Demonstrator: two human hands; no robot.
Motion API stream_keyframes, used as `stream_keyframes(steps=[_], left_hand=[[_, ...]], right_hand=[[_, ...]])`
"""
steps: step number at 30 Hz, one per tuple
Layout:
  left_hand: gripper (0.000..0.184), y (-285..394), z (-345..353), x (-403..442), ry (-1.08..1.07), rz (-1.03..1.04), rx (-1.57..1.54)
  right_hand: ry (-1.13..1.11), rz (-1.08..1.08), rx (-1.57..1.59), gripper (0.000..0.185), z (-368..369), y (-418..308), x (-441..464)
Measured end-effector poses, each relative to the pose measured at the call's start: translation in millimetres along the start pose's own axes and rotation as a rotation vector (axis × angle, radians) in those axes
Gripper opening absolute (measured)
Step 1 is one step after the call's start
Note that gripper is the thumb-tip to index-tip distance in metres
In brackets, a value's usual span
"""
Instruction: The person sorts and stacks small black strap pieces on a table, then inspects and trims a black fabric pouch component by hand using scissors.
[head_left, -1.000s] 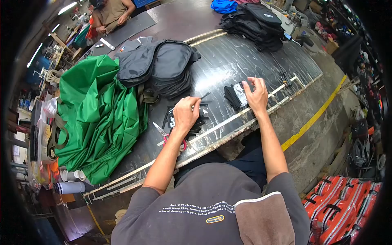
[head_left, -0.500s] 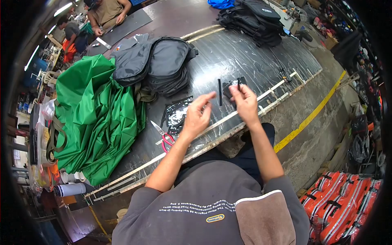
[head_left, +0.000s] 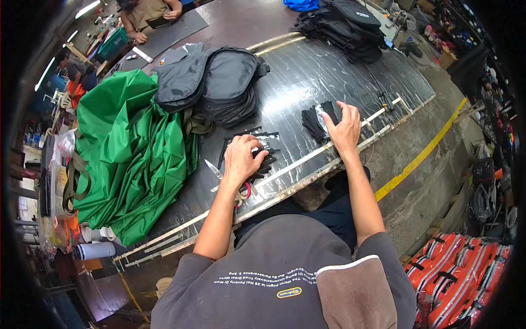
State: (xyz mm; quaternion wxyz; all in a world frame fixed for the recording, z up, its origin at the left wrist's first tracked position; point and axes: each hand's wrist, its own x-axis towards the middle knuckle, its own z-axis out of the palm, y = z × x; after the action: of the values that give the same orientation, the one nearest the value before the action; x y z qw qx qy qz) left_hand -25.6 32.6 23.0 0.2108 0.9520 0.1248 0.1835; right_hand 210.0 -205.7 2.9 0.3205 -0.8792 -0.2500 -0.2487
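My left hand (head_left: 241, 159) reaches over a loose heap of short black strips (head_left: 268, 152) on the dark table; its fingers curl down at the heap, and whether they grip a strip is too small to tell. My right hand (head_left: 344, 127) is beside a second bundle of black strips (head_left: 313, 125), thumb and fingers apart, with its thumb at the bundle's edge. Partly under my left wrist lie scissors with red handles (head_left: 246, 191), their blades (head_left: 213, 169) pointing away from me.
Green fabric (head_left: 131, 159) is piled on the left. Stacked dark grey bag panels (head_left: 224, 82) lie behind my left hand. Black backpacks (head_left: 345, 27) are at the far right. Across the table sits a person (head_left: 150, 16). Red bags (head_left: 457, 274) stand at lower right.
My left hand has moved left, from beside my right hand back to the strip heap. My right hand has shifted right and opened, and the black strip it held upright no longer shows in it.
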Motion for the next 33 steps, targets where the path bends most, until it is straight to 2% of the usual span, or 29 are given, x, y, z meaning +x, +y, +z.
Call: stream_keyframes(steps=[3, 4, 7, 8, 10, 13, 15, 17, 21, 23, 26, 27, 29, 31, 33], left_hand=[[0.022, -11.7, 0.1, 0.6, -0.057, -0.033, -0.062], [0.02, -14.5, -2.0, 1.3, -0.081, -0.056, -0.081], [0.017, -21.8, -6.1, 0.7, -0.08, 0.024, -0.128], [0.016, -22.9, -6.3, 0.9, -0.075, 0.04, -0.12], [0.012, -22.7, -8.5, 2.4, -0.064, 0.072, -0.103], [0.01, -13.1, -10.5, 5.1, 0.084, -0.137, -0.25], [0.013, -12.4, -8.8, 5.2, 0.182, -0.296, -0.383], [0.016, -12.4, -4.2, 3.5, 0.242, -0.445, -0.918], [0.018, 8.1, 0.9, -3.1, 0.23, -0.418, -1.303], [0.023, 34.7, -11.7, -6.1, 0.089, -0.369, -1.457], [0.026, 38.1, 1.9, -10.5, 0.152, -0.332, -1.39], [0.026, 34.3, 4.1, -10.6, 0.171, -0.31, -1.303], [0.026, 18.1, 10.8, -12.0, 0.208, -0.268, -1.126], [0.023, 7.0, 8.7, -12.0, 0.157, -0.196, -0.805], [0.025, 8.0, -3.9, -10.4, 0.101, -0.048, -0.389]], right_hand=[[-0.106, -0.03, 0.127, 0.042, -13.4, -18.3, -4.8], [-0.135, -0.032, 0.15, 0.032, -18.0, -29.2, -7.3], [-0.203, -0.097, 0.286, 0.028, -20.2, -52.5, -19.2], [-0.297, -0.054, 0.325, 0.026, -24.2, -61.9, -22.7], [-0.311, -0.096, 0.41, 0.023, -18.1, -71.7, -32.6], [-0.423, -0.116, 0.491, 0.021, -22.5, -90.5, -40.6], [-0.537, -0.076, 0.63, 0.023, -23.6, -102.8, -45.8], [-0.662, 0.005, 0.853, 0.026, -20.8, -116.2, -52.9], [-0.65, 0.137, 1.137, 0.045, -20.8, -148.3, -62.5], [-0.609, 0.161, 1.184, 0.044, -13.0, -149.3, -65.4], [-0.574, 0.19, 1.184, 0.028, 7.7, -130.2, -63.0], [-0.612, 0.335, 1.134, 0.026, -2.9, -127.9, -55.9], [-0.431, 0.346, 1.08, 0.025, -0.6, -106.2, -45.1], [-0.499, 0.515, 1.069, 0.022, -12.8, -78.4, -23.5], [-0.367, 0.478, 1.113, 0.02, -14.4, -54.8, -7.5]])
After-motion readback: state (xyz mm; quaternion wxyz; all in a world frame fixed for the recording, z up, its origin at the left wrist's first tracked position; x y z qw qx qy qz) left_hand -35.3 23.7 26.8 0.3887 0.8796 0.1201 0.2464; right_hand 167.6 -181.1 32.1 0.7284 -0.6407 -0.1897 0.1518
